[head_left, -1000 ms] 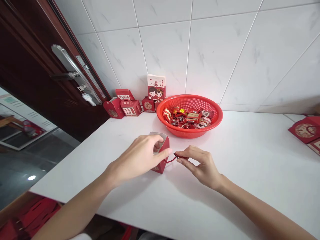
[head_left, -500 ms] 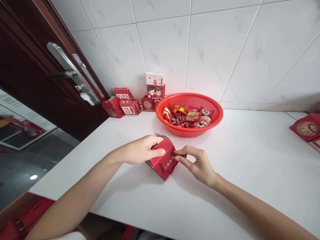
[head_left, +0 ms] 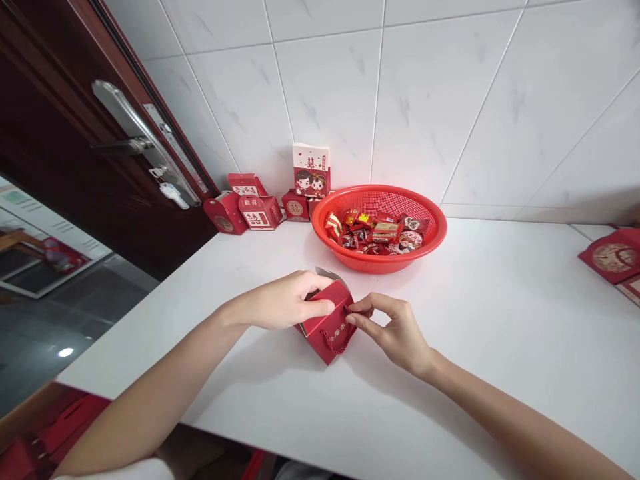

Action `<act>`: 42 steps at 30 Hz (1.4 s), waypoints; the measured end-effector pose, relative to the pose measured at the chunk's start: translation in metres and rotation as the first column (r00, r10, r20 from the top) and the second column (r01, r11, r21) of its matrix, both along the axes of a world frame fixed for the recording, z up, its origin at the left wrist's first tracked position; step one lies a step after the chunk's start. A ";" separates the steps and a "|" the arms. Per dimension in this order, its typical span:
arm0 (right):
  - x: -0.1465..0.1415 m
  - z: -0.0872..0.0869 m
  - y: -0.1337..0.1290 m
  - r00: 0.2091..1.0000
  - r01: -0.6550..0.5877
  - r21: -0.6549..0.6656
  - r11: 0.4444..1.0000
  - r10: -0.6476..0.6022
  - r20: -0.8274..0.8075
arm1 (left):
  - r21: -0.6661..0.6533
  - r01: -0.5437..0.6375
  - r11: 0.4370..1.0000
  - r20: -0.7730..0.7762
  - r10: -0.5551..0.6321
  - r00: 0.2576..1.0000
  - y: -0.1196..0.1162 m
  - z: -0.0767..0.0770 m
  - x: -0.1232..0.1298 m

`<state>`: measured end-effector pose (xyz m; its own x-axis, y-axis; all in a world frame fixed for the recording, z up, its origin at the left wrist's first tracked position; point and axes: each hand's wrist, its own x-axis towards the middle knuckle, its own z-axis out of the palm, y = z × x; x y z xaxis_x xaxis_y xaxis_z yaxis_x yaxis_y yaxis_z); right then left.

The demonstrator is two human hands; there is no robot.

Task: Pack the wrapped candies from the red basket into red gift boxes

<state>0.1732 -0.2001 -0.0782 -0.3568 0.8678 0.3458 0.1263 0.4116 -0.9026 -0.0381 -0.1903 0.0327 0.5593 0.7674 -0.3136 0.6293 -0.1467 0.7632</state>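
Note:
A red gift box (head_left: 320, 338) with gold lettering is tilted on the white table, its top flap open at the far side. My left hand (head_left: 295, 300) grips the box, thumb on the outside of the red panel and fingers reaching inside, where they are hidden. At the box's right side, my right hand (head_left: 390, 327) pinches the end of the twisted red cord (head_left: 336, 347), close to a hole in the panel. The rest of the cord hangs in a loop across the lettering.
Behind the box stands a red plastic basket (head_left: 440, 230) of wrapped sweets (head_left: 385, 232). Several red boxes (head_left: 260, 212) and a stack of printed cards (head_left: 311, 170) stand along the tiled wall. Another red box (head_left: 613, 257) lies at the right edge. A dark door (head_left: 60, 100) is at left.
The box has turned and shifted very slightly, and my right fingertips have moved a little closer to the panel. Both hands keep their hold.

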 end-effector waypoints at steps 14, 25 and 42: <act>0.000 0.001 0.002 0.999 -0.032 0.021 0.999 0.032 -0.004 | 0.009 0.017 1.000 -0.020 -0.017 1.000 0.002 0.000 0.005; 0.004 0.012 -0.007 0.991 -0.134 -0.091 0.987 0.133 -0.027 | 0.082 -0.059 0.995 -0.025 0.061 0.998 0.001 -0.001 0.008; 0.001 0.005 0.000 0.997 -0.064 -0.044 0.997 0.065 0.033 | 0.120 -0.041 0.992 -0.123 0.056 0.991 -0.006 -0.007 0.013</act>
